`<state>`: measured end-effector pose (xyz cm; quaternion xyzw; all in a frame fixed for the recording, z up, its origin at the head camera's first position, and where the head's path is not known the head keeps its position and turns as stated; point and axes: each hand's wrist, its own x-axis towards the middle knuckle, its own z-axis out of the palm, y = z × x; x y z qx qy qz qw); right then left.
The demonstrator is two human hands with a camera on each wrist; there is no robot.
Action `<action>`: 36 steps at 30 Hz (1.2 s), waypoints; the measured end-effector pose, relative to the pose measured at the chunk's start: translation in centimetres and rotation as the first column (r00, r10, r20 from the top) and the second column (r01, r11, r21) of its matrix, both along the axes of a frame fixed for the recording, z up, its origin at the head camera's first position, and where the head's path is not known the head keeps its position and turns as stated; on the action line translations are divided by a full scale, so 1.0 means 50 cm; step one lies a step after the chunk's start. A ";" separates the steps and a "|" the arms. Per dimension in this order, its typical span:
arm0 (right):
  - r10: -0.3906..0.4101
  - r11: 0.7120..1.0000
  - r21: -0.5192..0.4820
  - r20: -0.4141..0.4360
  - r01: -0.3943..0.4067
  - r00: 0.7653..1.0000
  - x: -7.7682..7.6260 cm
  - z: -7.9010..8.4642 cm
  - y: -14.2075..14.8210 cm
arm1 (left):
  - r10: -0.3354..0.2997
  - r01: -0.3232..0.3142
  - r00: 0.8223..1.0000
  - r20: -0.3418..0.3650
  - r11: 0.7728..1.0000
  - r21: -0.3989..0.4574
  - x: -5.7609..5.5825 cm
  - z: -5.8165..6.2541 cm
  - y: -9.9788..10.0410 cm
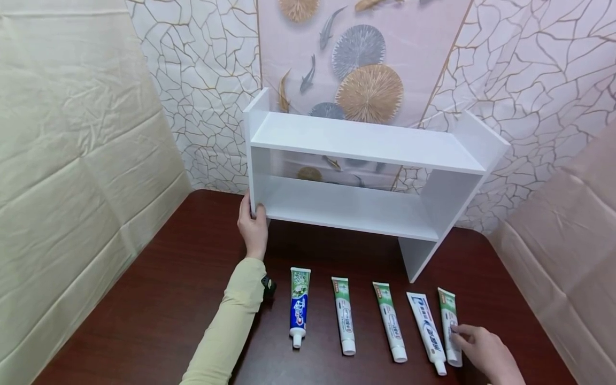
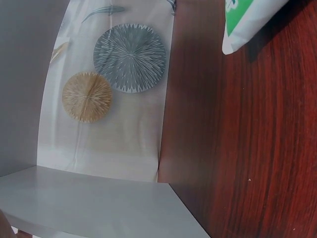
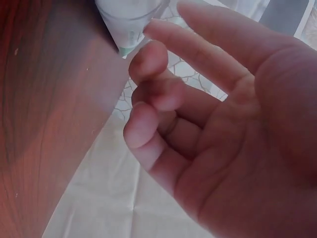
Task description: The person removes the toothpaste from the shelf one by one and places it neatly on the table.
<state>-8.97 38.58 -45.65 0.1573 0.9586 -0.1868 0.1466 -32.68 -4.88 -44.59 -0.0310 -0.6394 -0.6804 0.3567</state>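
A white two-tier shelf (image 1: 346,216) stands at the back of the table, turned at an angle. My left hand (image 1: 253,230) grips the lower end of its left side panel, thumb on the near side. In the left wrist view, the shelf's boards (image 2: 84,198) fill the left and bottom. At the right, my right hand (image 1: 488,350) has its fingertips at the rightmost green-and-white toothpaste tube (image 1: 449,321). In the right wrist view, thumb and index finger are extended and apart beside that tube (image 3: 131,20), while the other fingers (image 3: 141,126) curl loosely.
Left of that tube lie a white-and-blue toothpaste tube (image 1: 425,329), two green-and-white tubes (image 1: 391,321) and a blue-and-green one (image 1: 299,305), caps toward me. Behind the dark red table (image 1: 159,299) hangs a patterned curtain (image 1: 207,96); beige cloth (image 1: 72,160) drapes the sides.
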 end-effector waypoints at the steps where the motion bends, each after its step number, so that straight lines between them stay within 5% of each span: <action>1: -0.001 1.000 0.003 -0.004 0.001 1.000 -0.001 0.001 0.000 | 0.004 -0.004 1.000 -0.003 1.000 -0.001 0.000 0.000 0.000; 10: -0.025 1.000 -0.012 -0.048 0.025 0.999 0.001 0.001 -0.010 | 0.019 -0.019 1.000 -0.013 1.000 -0.008 0.000 0.004 0.001; 17: -0.044 0.998 -0.035 -0.027 0.043 0.999 -0.001 -0.016 -0.013 | 0.011 -0.011 1.000 0.008 1.000 -0.014 0.054 0.057 0.006; 32: -0.062 0.998 -0.027 -0.026 0.062 0.998 0.000 -0.018 -0.014 | 0.025 -0.025 1.000 0.003 0.999 -0.027 0.058 0.062 0.007; 36: -0.083 0.996 -0.030 0.002 0.083 0.997 -0.002 -0.017 -0.014 | 0.019 -0.018 1.000 0.011 1.000 -0.023 0.033 0.038 0.003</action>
